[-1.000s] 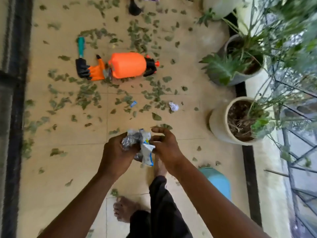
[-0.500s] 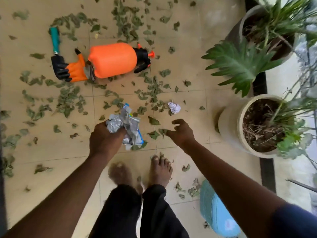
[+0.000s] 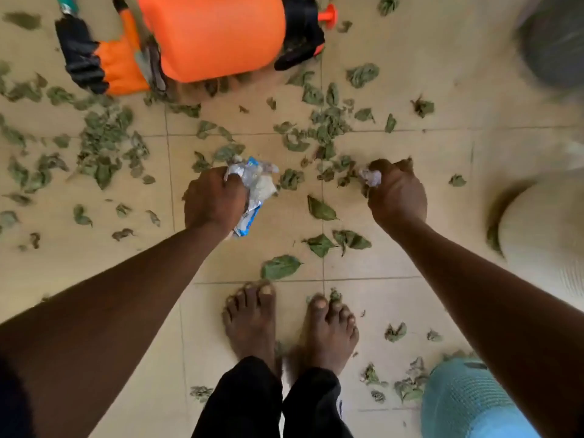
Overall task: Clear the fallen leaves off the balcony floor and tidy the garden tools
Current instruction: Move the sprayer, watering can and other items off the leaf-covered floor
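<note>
The left hand clenches crumpled wrappers in its fingers; the right hand pinches a small paper wad among leaves strewn over the floor. The orange sprayer lies sideways beyond; the blue basket hides its contents

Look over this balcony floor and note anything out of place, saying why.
The orange sprayer lies on its side among scattered leaves, a glove beside it. The left hand grips a crumpled wrapper and the right hand a small crumpled scrap: litter, not leaves.
</note>
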### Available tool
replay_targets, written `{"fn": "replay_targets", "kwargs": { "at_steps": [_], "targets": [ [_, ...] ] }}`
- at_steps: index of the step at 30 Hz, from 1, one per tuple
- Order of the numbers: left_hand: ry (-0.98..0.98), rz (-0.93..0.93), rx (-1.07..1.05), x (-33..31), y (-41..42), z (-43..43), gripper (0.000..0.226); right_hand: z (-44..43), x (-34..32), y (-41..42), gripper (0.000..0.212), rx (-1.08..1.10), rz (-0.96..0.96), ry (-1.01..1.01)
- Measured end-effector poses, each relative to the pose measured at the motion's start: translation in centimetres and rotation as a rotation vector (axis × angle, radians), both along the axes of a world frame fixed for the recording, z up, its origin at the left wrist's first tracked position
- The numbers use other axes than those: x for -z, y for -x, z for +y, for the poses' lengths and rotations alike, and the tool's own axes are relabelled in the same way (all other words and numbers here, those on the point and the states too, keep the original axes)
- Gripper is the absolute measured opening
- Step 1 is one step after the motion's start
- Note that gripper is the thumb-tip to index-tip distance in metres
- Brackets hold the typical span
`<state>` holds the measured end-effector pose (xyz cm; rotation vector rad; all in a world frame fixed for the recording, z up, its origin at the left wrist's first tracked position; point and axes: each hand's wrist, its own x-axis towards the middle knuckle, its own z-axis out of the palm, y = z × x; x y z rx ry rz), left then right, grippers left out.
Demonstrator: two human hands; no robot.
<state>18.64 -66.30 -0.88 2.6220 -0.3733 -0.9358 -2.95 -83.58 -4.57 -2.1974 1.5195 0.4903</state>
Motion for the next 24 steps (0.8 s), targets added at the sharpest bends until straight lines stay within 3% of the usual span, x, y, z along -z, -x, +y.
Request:
{"fn": "replay_targets", "kwargs": {
  "at_steps": [2, 6, 17, 21, 24],
  "targets": [
    [-0.054, -0.046, -0.015, 1.6, 0.0, -0.4, 0.052, 0.0, 0.9, 0.3, 0.045, -0.01, -0.007, 0.061],
    [-0.104, -0.144, 0.06, 4.2, -0.3, -0.9, 0.028, 0.2, 2.1, 1.2, 0.041, 0.003, -0.069, 0.095],
    [-0.176, -0.17, 0.306, 7.2, -0.9, -1.7, 0.03, 0.1, 1.9, 1.2, 0.033, 0.07, -0.144, 0.085],
    [-0.007, -0.045, 0.23, 5.6, -1.6, -1.8, 0.012, 1.1, 0.4, 1.7, 0.023, 0.276, -0.445, 0.091],
    [0.177, 0.077, 0.156, 1.9, -0.6, -1.9, 0.004, 2.1, -2.1, 2.1, 0.018, 0.598, -0.711, -0.153]
  ]
}}
